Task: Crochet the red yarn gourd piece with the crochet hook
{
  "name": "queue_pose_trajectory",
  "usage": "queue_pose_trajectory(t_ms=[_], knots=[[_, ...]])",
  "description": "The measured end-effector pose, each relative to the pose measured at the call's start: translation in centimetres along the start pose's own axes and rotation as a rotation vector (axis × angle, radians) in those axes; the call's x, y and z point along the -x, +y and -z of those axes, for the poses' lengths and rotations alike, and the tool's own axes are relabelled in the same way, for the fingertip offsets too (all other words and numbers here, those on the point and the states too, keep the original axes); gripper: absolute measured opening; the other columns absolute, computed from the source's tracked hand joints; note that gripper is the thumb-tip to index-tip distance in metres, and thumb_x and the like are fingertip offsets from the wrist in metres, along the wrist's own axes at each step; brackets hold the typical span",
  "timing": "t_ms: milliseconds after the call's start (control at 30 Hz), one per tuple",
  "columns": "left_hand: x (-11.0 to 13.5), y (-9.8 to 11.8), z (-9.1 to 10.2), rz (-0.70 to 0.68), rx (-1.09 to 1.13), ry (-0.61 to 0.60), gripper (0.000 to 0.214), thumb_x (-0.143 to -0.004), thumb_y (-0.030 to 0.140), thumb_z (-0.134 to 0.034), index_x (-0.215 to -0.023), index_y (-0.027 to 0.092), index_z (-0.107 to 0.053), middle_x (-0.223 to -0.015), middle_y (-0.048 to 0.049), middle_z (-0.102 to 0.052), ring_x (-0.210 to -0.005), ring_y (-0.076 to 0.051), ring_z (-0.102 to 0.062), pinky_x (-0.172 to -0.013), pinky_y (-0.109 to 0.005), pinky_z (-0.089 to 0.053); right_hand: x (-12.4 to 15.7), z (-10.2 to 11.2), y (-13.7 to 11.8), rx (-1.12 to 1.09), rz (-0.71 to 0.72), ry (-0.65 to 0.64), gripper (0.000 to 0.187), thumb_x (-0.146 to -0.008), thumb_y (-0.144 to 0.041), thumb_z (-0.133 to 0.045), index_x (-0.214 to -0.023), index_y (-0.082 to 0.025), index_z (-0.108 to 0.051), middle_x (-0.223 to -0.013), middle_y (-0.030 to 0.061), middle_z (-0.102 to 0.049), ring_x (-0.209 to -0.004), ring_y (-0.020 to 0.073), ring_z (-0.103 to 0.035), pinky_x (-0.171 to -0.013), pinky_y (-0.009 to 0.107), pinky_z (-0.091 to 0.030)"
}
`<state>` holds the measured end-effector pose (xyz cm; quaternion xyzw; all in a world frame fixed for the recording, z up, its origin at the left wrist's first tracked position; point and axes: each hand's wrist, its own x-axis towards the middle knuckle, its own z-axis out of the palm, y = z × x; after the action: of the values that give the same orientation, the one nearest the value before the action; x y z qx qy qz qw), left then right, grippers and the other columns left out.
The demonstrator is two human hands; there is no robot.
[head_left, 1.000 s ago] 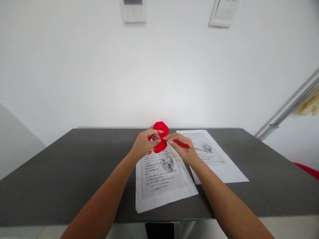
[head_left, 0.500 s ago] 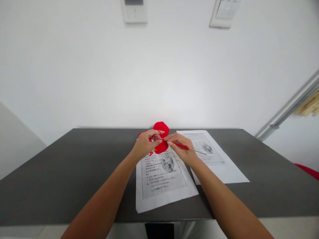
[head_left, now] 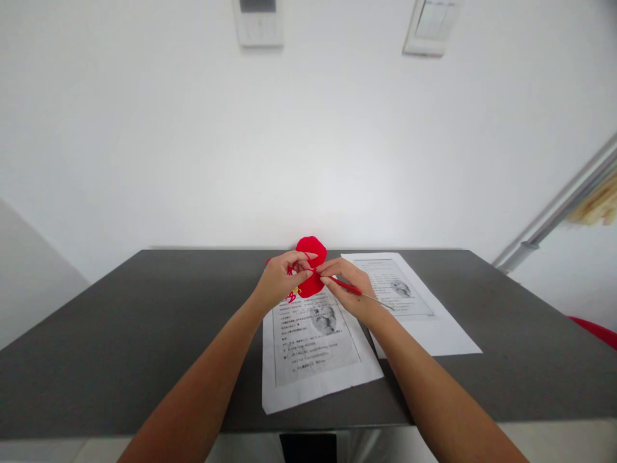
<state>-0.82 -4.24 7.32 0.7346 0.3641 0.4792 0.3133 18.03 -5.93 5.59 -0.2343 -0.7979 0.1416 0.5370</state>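
My left hand (head_left: 280, 281) is closed, pinching red yarn and a small red crochet piece (head_left: 311, 283) just above the table. Behind my fingers sits a red ball of yarn (head_left: 311, 247). My right hand (head_left: 348, 288) is closed on a crochet hook (head_left: 357, 293) with a red handle and a thin metal shaft that points back to the right. The hook's tip meets the red piece between my two hands. Both hands hover over a printed sheet (head_left: 313, 347).
A second printed sheet (head_left: 419, 315) lies to the right on the dark grey table (head_left: 120, 334). A white wall stands behind, with two wall panels (head_left: 258, 22) high up. A metal rail (head_left: 559, 212) slants at the right; something red (head_left: 595, 329) shows at the right edge.
My right hand has shifted slightly left and down with the hook, its metal end now lower. My left hand keeps its pinch on the red piece.
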Motion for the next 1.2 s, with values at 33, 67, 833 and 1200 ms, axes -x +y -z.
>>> queue_pose_trajectory(t_ms=[33, 67, 833, 1200], knots=[[-0.02, 0.01, -0.02, -0.004, -0.004, 0.002, 0.011, -0.07, 0.017, -0.064, -0.078, 0.017, -0.071, -0.083, -0.0042, -0.069, -0.075, -0.016, -0.059, -0.075, -0.029, -0.045, 0.0, -0.02, 0.05, -0.005, 0.009, 0.003, 0.007, -0.087, -0.017, -0.057, -0.087, -0.022, -0.061, -0.093, 0.0052, -0.068, -0.091, 0.018, -0.064, -0.083, 0.035, -0.051], [-0.03, 0.03, -0.03, -0.007, -0.007, 0.003, 0.01, -0.07, 0.016, -0.064, -0.078, 0.016, -0.07, -0.083, -0.0041, -0.069, -0.075, -0.016, -0.059, -0.074, -0.028, -0.045, -0.01, -0.03, 0.09, -0.009, 0.017, 0.006, 0.007, -0.087, -0.017, -0.057, -0.088, -0.022, -0.061, -0.093, 0.0052, -0.068, -0.091, 0.0181, -0.064, -0.083, 0.035, -0.051], [-0.01, 0.11, -0.08, -0.014, -0.006, 0.004, 0.01, -0.069, 0.017, -0.064, -0.078, 0.017, -0.07, -0.082, -0.0042, -0.07, -0.075, -0.016, -0.06, -0.074, -0.03, -0.046, 0.01, 0.04, 0.0, 0.02, 0.021, -0.002, 0.008, -0.086, -0.014, -0.058, -0.087, -0.022, -0.06, -0.092, 0.0055, -0.067, -0.091, 0.0175, -0.064, -0.082, 0.035, -0.051], [-0.04, 0.07, -0.11, -0.01, -0.008, 0.008, 0.014, -0.07, 0.017, -0.064, -0.082, 0.017, -0.071, -0.08, -0.0033, -0.069, -0.075, -0.015, -0.06, -0.074, -0.028, -0.046, -0.18, 0.11, -0.37, 0.021, 0.033, -0.003, 0.008, -0.086, -0.015, -0.057, -0.086, -0.021, -0.06, -0.09, 0.0061, -0.067, -0.088, 0.0179, -0.064, -0.081, 0.035, -0.051]])
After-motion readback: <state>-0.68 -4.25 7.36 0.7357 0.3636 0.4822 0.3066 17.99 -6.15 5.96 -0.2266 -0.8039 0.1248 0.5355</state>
